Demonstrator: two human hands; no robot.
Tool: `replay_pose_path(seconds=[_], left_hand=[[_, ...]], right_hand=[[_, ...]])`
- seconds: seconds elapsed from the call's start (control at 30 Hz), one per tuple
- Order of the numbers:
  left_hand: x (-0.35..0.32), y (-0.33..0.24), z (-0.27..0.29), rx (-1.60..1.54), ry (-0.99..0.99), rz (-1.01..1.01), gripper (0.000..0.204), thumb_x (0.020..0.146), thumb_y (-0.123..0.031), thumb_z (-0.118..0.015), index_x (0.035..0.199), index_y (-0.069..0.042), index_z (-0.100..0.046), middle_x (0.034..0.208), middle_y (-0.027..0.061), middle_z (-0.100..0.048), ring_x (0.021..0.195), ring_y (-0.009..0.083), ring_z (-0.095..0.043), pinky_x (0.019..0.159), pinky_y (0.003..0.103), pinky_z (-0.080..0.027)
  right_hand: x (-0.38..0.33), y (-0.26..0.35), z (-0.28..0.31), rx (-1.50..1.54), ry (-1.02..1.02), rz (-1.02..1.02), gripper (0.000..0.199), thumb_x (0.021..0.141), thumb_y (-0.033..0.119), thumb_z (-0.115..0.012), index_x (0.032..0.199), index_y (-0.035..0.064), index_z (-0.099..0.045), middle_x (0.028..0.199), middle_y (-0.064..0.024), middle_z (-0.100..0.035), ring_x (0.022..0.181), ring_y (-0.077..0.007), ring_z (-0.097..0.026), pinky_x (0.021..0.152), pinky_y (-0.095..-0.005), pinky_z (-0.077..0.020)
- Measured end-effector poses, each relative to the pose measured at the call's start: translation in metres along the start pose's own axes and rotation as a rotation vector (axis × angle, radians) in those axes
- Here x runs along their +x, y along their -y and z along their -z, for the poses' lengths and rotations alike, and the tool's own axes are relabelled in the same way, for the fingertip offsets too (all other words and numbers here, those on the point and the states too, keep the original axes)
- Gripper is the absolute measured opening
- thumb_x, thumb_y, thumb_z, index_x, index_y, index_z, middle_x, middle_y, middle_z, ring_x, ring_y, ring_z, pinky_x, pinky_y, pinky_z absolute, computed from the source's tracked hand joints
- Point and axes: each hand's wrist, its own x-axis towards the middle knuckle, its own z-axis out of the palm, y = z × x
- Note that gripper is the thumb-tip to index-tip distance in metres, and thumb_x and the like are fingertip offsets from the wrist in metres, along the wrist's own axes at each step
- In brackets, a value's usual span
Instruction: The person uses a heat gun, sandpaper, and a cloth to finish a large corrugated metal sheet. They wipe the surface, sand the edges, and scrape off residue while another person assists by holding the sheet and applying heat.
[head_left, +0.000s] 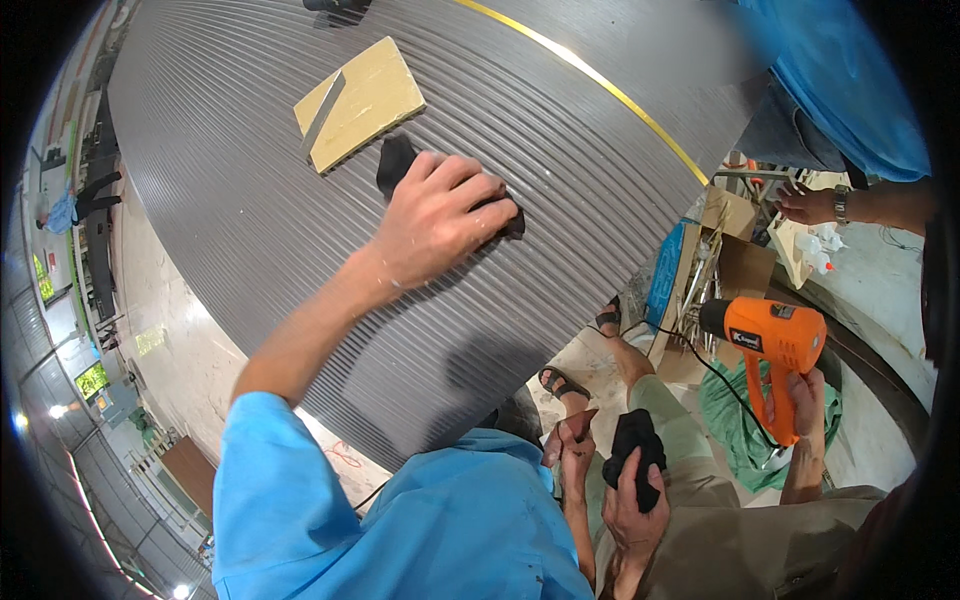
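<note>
We have a single view, a wide fisheye worn on the head, looking steeply down from close above our own arms. It faces forward and down over a large ribbed grey panel (300,180) that fills the upper middle, its straight edges bowing toward the dark round rim. Our forearms enter from the lower edge. No second view shares this scene.

board (362,100) on ribbed panel (250,200), behind cloth (396,160).
</note>
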Motion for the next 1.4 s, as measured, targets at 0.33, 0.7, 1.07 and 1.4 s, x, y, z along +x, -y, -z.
replay_pose_path(seconds=[0.33,0.7,1.07,1.4], left_hand=[[0.051,0.019,0.014,-0.165,0.36,-0.045,0.015,0.076,-0.015,-0.074,0.086,-0.004,-0.068,0.084,0.0049,-0.064,0.089,0.0224,-0.06,0.083,0.037,-0.05],[0.108,-0.011,-0.019,-0.113,0.597,-0.512,0.009,0.077,-0.011,-0.069,0.077,-0.002,-0.068,0.079,0.0069,-0.07,0.087,0.0226,-0.068,0.08,0.035,-0.058],[0.099,-0.023,-0.018,-0.066,0.534,-0.449,0.006,0.078,-0.011,-0.069,0.076,-0.005,-0.07,0.08,0.0076,-0.07,0.087,0.0232,-0.068,0.08,0.036,-0.056],[0.091,0.0,-0.02,0.014,0.512,-0.554,0.006,0.078,-0.01,-0.069,0.075,-0.005,-0.069,0.077,0.0061,-0.069,0.084,0.0207,-0.068,0.083,0.035,-0.057]], right_hand=[[0.046,-0.056,-0.024,0.083,-0.325,0.043,0.038,0.092,0.019,-0.072,0.125,0.003,-0.067,0.11,-0.0068,-0.07,0.103,-0.0144,-0.063,0.091,-0.0245,-0.0494],[0.125,-0.075,-0.039,-0.133,-0.469,-0.072,0.032,0.097,0.014,-0.064,0.125,-0.0002,-0.063,0.116,-0.0098,-0.066,0.109,-0.0185,-0.062,0.099,-0.0279,-0.0488],[0.135,-0.082,-0.015,-0.221,-0.434,-0.092,0.029,0.102,0.016,-0.059,0.126,0.0017,-0.063,0.12,-0.0091,-0.066,0.114,-0.0147,-0.061,0.102,-0.0273,-0.0487],[0.14,-0.063,-0.011,0.656,-0.518,-0.298,0.024,0.102,0.014,-0.057,0.122,0.0039,-0.066,0.121,-0.0046,-0.066,0.112,-0.0091,-0.061,0.102,-0.0241,-0.0475]])
